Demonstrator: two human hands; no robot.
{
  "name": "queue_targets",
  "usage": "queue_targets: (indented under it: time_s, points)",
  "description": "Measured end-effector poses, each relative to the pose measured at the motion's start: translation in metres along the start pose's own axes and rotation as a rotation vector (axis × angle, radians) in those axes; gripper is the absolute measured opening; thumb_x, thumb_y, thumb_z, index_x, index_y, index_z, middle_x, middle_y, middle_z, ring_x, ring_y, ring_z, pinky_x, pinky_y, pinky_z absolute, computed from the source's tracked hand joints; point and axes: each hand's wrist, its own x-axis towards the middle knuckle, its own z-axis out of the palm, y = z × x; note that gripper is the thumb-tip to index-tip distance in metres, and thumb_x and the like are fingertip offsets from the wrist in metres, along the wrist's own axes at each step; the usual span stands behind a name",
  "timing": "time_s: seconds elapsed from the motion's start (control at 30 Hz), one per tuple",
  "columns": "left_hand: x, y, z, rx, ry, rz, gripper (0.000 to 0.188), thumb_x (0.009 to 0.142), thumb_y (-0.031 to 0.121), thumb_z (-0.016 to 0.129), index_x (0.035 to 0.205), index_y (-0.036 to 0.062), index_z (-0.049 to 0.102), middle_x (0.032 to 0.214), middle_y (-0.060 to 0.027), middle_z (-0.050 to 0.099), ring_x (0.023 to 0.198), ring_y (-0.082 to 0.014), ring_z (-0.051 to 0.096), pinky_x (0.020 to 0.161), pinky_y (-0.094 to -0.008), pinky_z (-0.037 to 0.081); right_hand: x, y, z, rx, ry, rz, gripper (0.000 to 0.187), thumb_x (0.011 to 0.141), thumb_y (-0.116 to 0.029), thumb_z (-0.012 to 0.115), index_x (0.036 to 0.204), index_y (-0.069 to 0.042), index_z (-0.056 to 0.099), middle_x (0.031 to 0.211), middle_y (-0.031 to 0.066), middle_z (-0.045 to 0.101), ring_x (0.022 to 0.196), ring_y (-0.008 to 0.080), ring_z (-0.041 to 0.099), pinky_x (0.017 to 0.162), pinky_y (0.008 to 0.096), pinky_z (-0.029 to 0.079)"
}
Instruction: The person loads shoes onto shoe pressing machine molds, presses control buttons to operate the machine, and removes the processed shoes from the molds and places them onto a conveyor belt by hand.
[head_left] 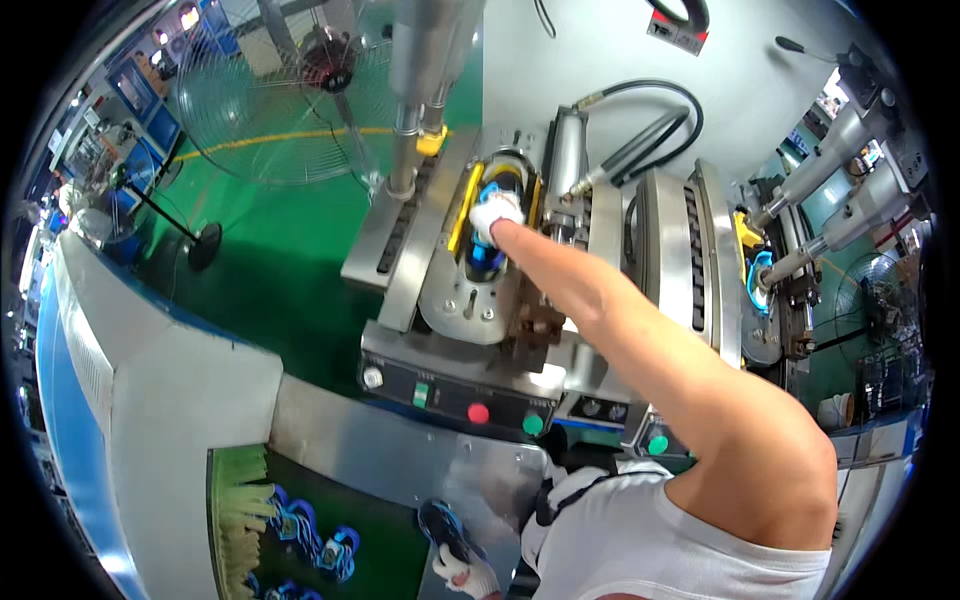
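My right arm stretches over the pressing machine, and my white-gloved right hand is closed on a blue and black shoe. That shoe lies in the machine's bed, with a yellow side pad to its left and another to its right. The glove hides the shoe's middle. Low in the view, my gloved left hand grips one end of a second, dark shoe with blue edging, over the steel ledge.
Several blue shoes lie on a dark green conveyor past a bristle curtain. The press has a control panel with coloured buttons. A second station on the right holds a blue shoe. A caged fan stands behind at left.
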Motion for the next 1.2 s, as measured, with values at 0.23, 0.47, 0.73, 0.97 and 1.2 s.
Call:
queue_targets:
  time_s: [0.23,0.47,0.73,0.97,1.2]
  points:
    - [-0.007,-0.020,0.040,-0.194,0.023,-0.028,0.061,0.084,0.010,0.077,0.141,0.0176,0.056,0.143,-0.0151,0.052,0.130,-0.0391,0.055,0.105,-0.0546,0.044,0.007,0.029,-0.041,-0.814,-0.207,-0.590,0.021,0.088,-0.037,0.074,0.103,-0.022,0.078,0.099,0.0057,0.075,0.089,0.0290,0.071,0.078,0.0412,0.058]
    - [-0.018,-0.034,0.077,-0.211,0.072,-0.038,0.059,0.081,0.008,0.075,0.138,0.0120,0.058,0.135,-0.0227,0.055,0.124,-0.0425,0.056,0.102,-0.0547,0.045,-0.153,0.034,-0.102,0.591,-0.108,-0.468,0.068,0.088,-0.030,0.080,0.142,0.005,0.055,0.138,0.0182,0.063,0.124,0.0271,0.062,0.103,0.0402,0.049]
    - [0.001,-0.008,0.047,-0.487,0.004,0.272,0.062,0.083,0.025,0.079,0.141,0.0134,0.059,0.133,-0.0261,0.057,0.120,-0.0460,0.058,0.100,-0.0554,0.049,-0.333,0.241,-0.024,-0.842,0.077,-1.056,0.077,0.096,-0.030,0.052,0.162,0.003,0.028,0.168,0.0300,0.025,0.159,0.0436,0.018,0.128,0.0546,0.010]
    - [0.056,-0.225,0.013,-0.854,0.372,-0.164,0.073,0.095,0.021,0.071,0.154,-0.0055,0.036,0.155,-0.0259,0.043,0.142,-0.0387,0.046,0.121,-0.0475,0.035,-0.394,0.194,-0.059,-0.666,-0.104,-0.672,0.096,0.085,-0.051,0.068,0.165,-0.014,0.030,0.169,0.0105,0.033,0.151,0.0247,0.038,0.110,0.0521,0.034]
    - [0.161,-0.470,-0.096,-0.073,0.569,-0.652,0.081,0.098,0.047,0.065,0.157,0.0006,0.035,0.148,-0.0312,0.049,0.135,-0.0459,0.051,0.108,-0.0552,0.046,-0.481,0.248,-0.102,-0.845,-0.376,-0.416,0.100,0.084,-0.053,0.072,0.161,-0.004,0.031,0.164,0.0155,0.040,0.149,0.0323,0.042,0.120,0.0563,0.027]
